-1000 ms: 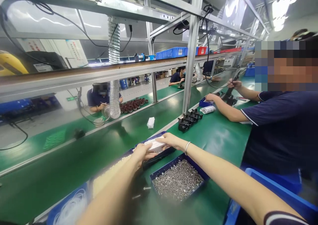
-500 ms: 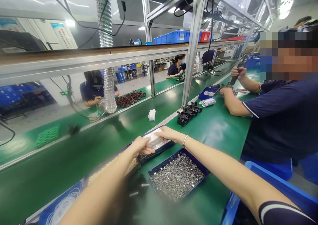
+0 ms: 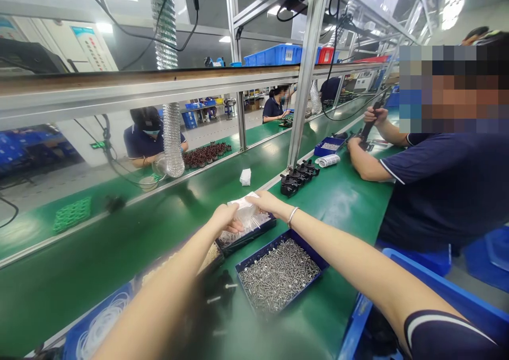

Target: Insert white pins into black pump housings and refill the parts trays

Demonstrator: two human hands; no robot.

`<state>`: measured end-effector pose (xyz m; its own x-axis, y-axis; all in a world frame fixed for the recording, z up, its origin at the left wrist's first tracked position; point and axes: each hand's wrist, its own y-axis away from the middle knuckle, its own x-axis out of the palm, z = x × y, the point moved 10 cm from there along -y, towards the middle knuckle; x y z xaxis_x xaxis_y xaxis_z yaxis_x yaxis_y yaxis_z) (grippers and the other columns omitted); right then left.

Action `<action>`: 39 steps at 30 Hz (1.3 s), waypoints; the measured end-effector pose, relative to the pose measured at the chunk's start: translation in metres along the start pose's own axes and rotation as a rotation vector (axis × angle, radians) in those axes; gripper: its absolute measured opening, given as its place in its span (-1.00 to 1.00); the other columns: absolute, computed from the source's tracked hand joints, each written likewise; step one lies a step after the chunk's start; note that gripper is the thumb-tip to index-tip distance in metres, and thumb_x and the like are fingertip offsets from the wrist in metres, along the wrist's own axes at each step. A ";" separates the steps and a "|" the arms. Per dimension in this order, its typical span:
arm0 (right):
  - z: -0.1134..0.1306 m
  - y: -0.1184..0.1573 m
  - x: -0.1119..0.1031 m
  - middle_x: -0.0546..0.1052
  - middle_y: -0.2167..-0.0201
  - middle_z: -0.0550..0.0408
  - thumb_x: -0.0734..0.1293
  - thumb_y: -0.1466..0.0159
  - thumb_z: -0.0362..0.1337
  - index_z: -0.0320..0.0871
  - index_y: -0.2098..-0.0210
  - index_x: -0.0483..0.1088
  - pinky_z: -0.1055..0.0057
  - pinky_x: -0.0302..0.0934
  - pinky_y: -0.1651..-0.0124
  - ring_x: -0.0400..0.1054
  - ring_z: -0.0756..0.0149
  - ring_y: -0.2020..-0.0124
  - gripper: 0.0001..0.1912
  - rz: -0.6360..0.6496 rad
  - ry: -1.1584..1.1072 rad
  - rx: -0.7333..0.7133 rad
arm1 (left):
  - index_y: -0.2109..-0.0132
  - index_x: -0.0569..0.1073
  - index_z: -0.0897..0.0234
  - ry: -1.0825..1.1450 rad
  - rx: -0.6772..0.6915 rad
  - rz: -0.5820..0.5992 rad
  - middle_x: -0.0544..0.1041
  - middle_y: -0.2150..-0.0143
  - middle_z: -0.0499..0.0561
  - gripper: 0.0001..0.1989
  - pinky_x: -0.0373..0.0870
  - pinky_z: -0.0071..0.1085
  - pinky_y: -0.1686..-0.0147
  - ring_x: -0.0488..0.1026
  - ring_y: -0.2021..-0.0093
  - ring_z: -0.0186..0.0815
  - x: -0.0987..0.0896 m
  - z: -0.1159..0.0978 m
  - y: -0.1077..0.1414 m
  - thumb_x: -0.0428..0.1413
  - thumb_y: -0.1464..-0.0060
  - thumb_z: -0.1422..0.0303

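Observation:
Both hands hold a white, partly clear plastic bag (image 3: pixel 247 210), tilted over a dark blue bin (image 3: pixel 251 239) of small clear plastic pieces. My left hand (image 3: pixel 226 219) pinches the bag's near side. On the far side, my right hand (image 3: pixel 264 201) grips its upper edge, fingertips partly hidden. Clear slender pieces show at the mouth of the bag and below it in the bin. Closer to me, under my right forearm, a blue tray (image 3: pixel 309 249) is full of metal screws (image 3: pixel 278 275). Pale small parts (image 3: pixel 210 256) fill another bin beside my left forearm.
A crumpled white packet (image 3: pixel 245 177) lies on the green belt. Black moulded parts (image 3: pixel 299 177) stand in a row by the metal post (image 3: pixel 304 84). A co-worker (image 3: pixel 445 174) sits at right. Clear tubing loops (image 3: pixel 103 323) lie lower left; a blue crate (image 3: pixel 429 286) is lower right.
The bag is now tilted further, with more clear pieces showing at its mouth and in the bin. Both hands keep their grip; the whole view has shifted slightly.

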<state>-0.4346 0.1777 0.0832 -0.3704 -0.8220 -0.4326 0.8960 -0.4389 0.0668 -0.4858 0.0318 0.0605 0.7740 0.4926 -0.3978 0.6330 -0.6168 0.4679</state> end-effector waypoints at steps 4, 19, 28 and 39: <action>-0.014 0.001 -0.005 0.33 0.69 0.25 0.32 -0.32 -0.13 -0.26 0.37 0.37 0.55 0.03 0.63 0.18 0.50 0.70 -0.71 -0.010 -0.030 0.072 | 0.10 0.45 0.38 -0.126 0.065 -0.054 0.55 0.39 0.01 -0.42 0.52 -0.30 0.34 0.52 0.44 -0.34 -0.008 0.002 -0.007 -0.14 -0.26 -0.07; -0.055 -0.009 -0.005 0.47 0.29 0.09 0.25 -0.40 -0.10 -0.25 0.08 0.37 0.45 0.34 0.38 0.37 0.43 0.42 -0.68 -0.074 -0.449 0.275 | -0.26 0.25 0.24 -0.631 0.834 -0.244 0.30 -0.29 0.14 -0.50 0.14 -0.18 -0.29 0.23 -0.29 -0.15 0.034 -0.025 0.013 0.02 -0.21 0.24; -0.060 -0.008 -0.009 0.41 0.45 0.18 0.21 -0.41 -0.06 -0.26 0.17 0.37 0.56 0.21 0.55 0.25 0.53 0.58 -0.65 -0.056 -0.432 0.241 | -0.29 0.26 0.28 -0.804 0.818 -0.142 0.20 -0.38 0.11 -0.52 -0.11 -0.17 -0.40 0.02 -0.41 -0.22 0.033 -0.003 -0.019 -0.22 -0.32 0.25; 0.001 0.002 -0.020 0.31 0.76 0.22 0.32 -0.30 -0.07 -0.25 0.35 0.38 0.52 -0.08 0.64 0.13 0.46 0.71 -0.68 -0.126 -0.051 0.039 | -0.26 0.26 0.17 -0.847 0.808 -0.240 0.23 -0.34 0.07 -0.57 0.15 -0.24 -0.30 0.19 -0.32 -0.22 0.017 0.004 0.010 -0.22 -0.33 0.27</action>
<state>-0.4259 0.1929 0.0927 -0.4922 -0.7764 -0.3936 0.8317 -0.5529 0.0505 -0.4662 0.0314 0.0551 0.1893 0.2732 -0.9431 0.3325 -0.9216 -0.2003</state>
